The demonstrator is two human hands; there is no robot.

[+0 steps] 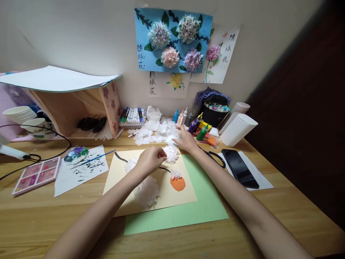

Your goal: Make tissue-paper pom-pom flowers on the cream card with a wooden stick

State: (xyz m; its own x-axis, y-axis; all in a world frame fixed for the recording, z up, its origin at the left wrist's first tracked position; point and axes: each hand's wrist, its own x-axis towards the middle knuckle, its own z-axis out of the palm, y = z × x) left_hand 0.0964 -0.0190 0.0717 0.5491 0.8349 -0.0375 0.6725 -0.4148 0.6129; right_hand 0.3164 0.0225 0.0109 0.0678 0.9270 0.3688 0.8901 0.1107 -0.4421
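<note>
My left hand (151, 160) hovers over the cream paper (118, 199), its fingers curled in a pinch beside a fluffy white paper flower (171, 155). What the pinch holds, if anything, is hidden. My right hand (186, 139) reaches into a pile of white tissue-paper pieces (152, 131), thumb and forefinger apart. On the cream sheet are also a large white paper flower (147, 193), a smaller one partly behind my left hand, and dark painted stems. An orange clay disc (178, 183) carries a few white petals along its top edge.
Green paper (207, 203) lies beneath the cream sheet. Paint bottles (192, 126) and a marker tray (132, 116) line the back. To the right are a black phone (239, 168), black-handled scissors (217, 158) and paper rolls (238, 129). A paint palette (76, 155) and brush (98, 157) sit left.
</note>
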